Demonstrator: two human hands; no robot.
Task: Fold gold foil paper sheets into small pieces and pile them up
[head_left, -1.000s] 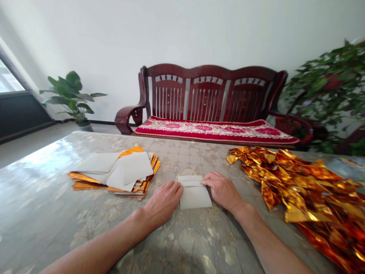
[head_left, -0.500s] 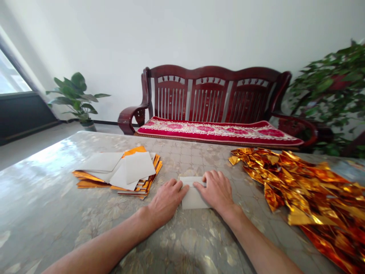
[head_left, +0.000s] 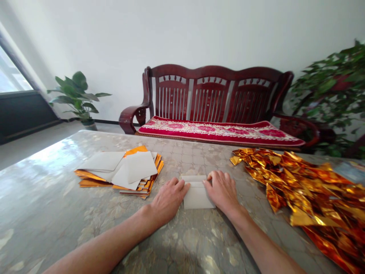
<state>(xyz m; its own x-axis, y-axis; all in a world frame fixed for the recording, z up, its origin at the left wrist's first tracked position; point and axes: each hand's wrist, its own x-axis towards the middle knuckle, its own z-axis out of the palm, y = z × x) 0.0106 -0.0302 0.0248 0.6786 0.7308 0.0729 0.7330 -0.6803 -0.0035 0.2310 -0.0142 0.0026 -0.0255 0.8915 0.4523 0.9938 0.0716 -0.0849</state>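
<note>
A white-faced sheet of paper (head_left: 199, 198) lies flat on the table in front of me, with a narrow crease or fold running across its far part. My left hand (head_left: 171, 196) grips the sheet's left edge, fingers closed and thumb on the paper near the fold. On the opposite edge, my right hand (head_left: 222, 190) pinches the paper with thumb and curled fingers. Left of my hands rests a loose stack of paper sheets (head_left: 142, 167), white on one face and gold-orange on the other. A heap of folded gold foil paper pieces (head_left: 296, 182) spreads out on the right.
The table (head_left: 94, 220) has a shiny, floral-patterned cover. Behind it stands a dark red wooden bench (head_left: 211, 72) with a red floral cushion (head_left: 219, 131). Potted plants stand at the left (head_left: 76, 93) and right (head_left: 333, 83). A clear plastic bag (head_left: 349, 171) lies beyond the foil heap.
My right hand has slid slightly right along the fold, and its thumb is farther from the left thumb. The left hand has barely moved. The view has shifted a little.
</note>
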